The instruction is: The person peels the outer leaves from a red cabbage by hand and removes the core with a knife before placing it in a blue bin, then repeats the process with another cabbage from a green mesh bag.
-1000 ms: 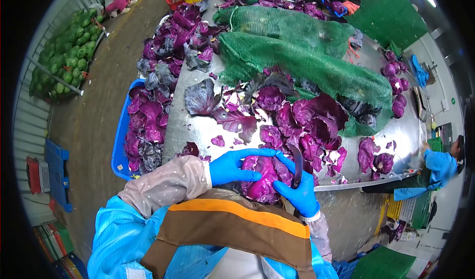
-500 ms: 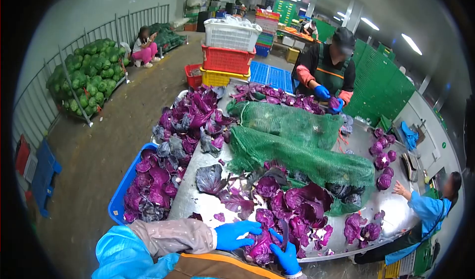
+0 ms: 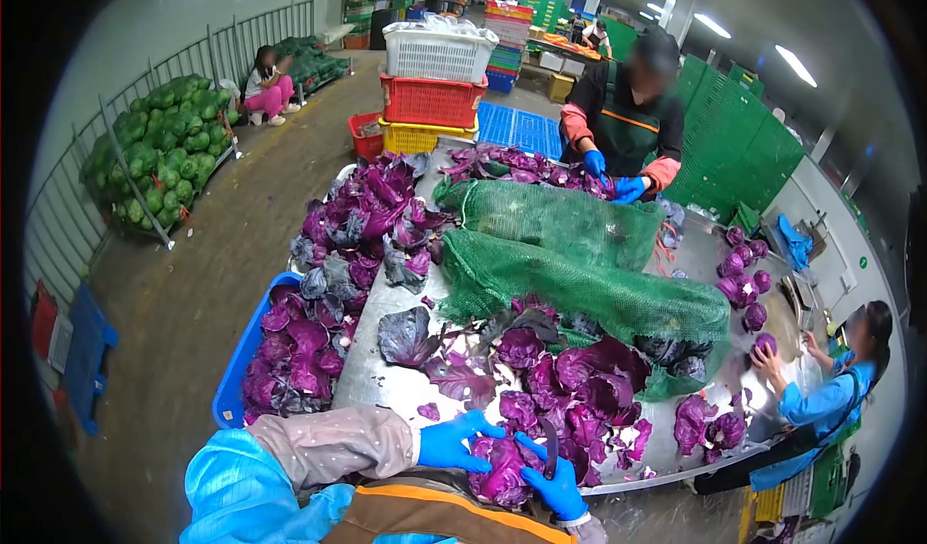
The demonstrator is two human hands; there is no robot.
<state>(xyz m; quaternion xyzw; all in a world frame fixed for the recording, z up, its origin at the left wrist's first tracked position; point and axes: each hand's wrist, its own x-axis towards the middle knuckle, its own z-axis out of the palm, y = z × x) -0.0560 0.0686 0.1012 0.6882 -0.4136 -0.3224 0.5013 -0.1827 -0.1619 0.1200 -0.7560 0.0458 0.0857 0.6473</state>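
A red cabbage head (image 3: 502, 476) lies at the near edge of the metal table, between my blue-gloved hands. My left hand (image 3: 456, 442) is open, its fingers apart and the tips against the cabbage's left side. My right hand (image 3: 558, 484) is closed around a knife with a dark curved blade (image 3: 551, 447) pointing up, most of its handle hidden; its fingers touch the cabbage's right side. Loose purple outer leaves (image 3: 584, 380) lie just beyond. A large dark leaf (image 3: 407, 338) lies to the left.
Green mesh sacks (image 3: 589, 288) cross the metal table (image 3: 372, 390). A blue bin (image 3: 232, 380) full of leaves stands left. Trimmed cabbages (image 3: 742, 291) line the right side. Opposite, a co-worker (image 3: 628, 119) handles a cabbage; another person (image 3: 835, 394) reaches in from the right.
My left hand has drawn back slightly from over the cabbage and its fingers have spread. The person at right now touches a cabbage. The co-worker opposite has lowered their hands.
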